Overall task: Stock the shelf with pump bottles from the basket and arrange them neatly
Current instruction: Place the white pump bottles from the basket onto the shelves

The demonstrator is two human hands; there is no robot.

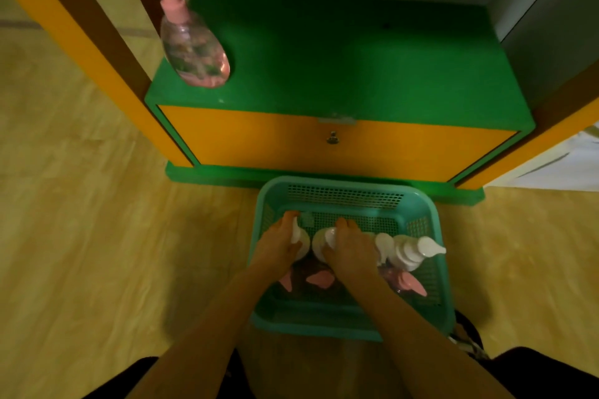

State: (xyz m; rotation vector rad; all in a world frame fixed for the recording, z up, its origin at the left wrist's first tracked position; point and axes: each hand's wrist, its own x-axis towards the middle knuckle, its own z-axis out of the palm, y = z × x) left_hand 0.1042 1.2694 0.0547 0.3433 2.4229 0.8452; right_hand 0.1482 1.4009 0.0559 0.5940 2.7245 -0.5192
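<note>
Left hand (pixel 279 246) gripped a white bottle (pixel 299 238) inside the basket (pixel 449 295); right hand (pixel 351 251) gripped a second bottle (pixel 325 236) beside it. More bottles (pixel 405 253) stood at the basket's right. Pink bottle (pixel 194 48) stood on the shelf's (pixel 340 52) left side.

Only one pink bottle (pixel 194 48) stands on the shelf (pixel 356 58), at 10 o'clock; the rest is open room.

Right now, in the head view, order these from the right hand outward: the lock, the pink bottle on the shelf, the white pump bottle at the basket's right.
1. White pump bottle, in the basket, beside the right hand.
2. Lock, ahead on the orange front.
3. Pink bottle, far left on the shelf.
</note>
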